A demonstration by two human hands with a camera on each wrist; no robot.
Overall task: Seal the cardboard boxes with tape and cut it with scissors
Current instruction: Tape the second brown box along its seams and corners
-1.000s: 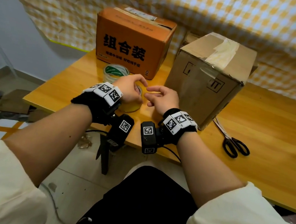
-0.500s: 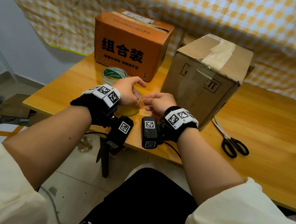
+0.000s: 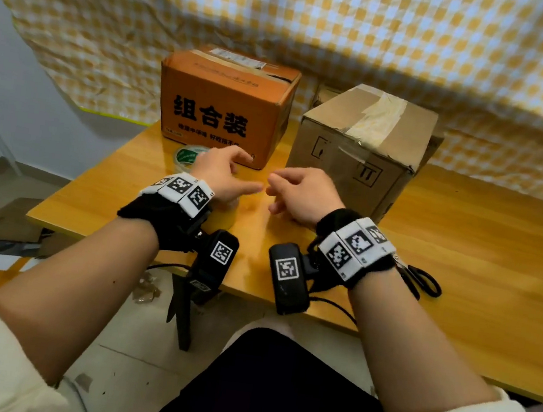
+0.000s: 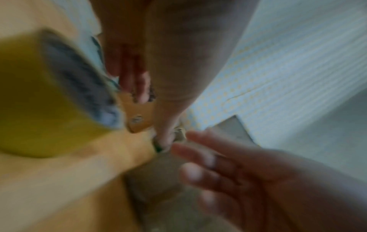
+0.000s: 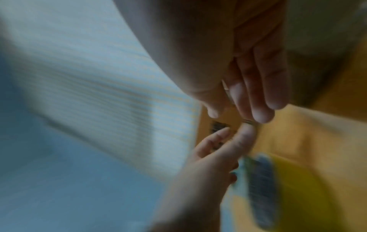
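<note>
A yellow tape roll lies on the wooden table, just below my left hand. That hand hovers over it with fingers stretched out and holds nothing. My right hand floats beside it, fingers loose and empty, and its fingertips nearly meet the left thumb. The blurred wrist views show the same roll apart from both hands. An orange box and a brown box with a tape strip on top stand behind. Scissors lie by my right wrist.
A second tape roll with a green core lies in front of the orange box. A yellow checked cloth hangs behind the table. The table's left edge and near edge drop to the floor.
My left hand has let go of the yellow roll and risen with fingers spread. The right hand has drawn back from the roll and lifted as well.
</note>
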